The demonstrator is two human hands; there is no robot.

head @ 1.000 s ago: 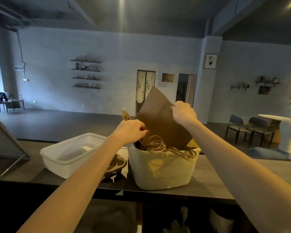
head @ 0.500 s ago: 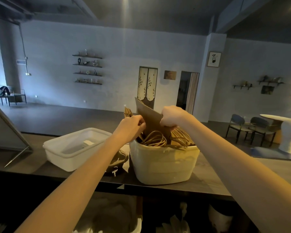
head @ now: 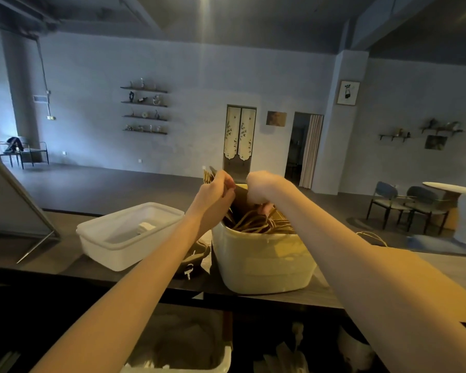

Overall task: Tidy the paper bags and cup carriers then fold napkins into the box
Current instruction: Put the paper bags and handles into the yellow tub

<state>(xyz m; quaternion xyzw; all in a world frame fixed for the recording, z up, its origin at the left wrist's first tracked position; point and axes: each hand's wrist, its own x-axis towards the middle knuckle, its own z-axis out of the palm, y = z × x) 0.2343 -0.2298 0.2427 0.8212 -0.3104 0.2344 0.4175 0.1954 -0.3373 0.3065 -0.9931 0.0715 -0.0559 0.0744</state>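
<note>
A: Hands?
B: Left hand (head: 218,191) is curled round the upright brown bags (head: 240,200) at the tub's left rear, fingers pinching their top edge. Right hand (head: 261,185) is fisted on the bags from the right, knuckles up. The two hands are close together, over the tub (head: 264,261).
A: Bags where?
B: Standing in the cream tub, twine handles (head: 256,224) looped over the rim area inside. Tub sits at the tabletop's (head: 320,294) front edge.
A: Around it?
B: White box (head: 127,235) just left of the tub, lid off, a small white thing lying inside, can't tell what. Dark brown item (head: 197,255) between box and tub, mostly hidden by the left arm. One loose twine loop (head: 371,236) on the tabletop right of the tub.
A: Below?
B: A white bin (head: 183,351) on the shelf under the tabletop, contents dim.
</note>
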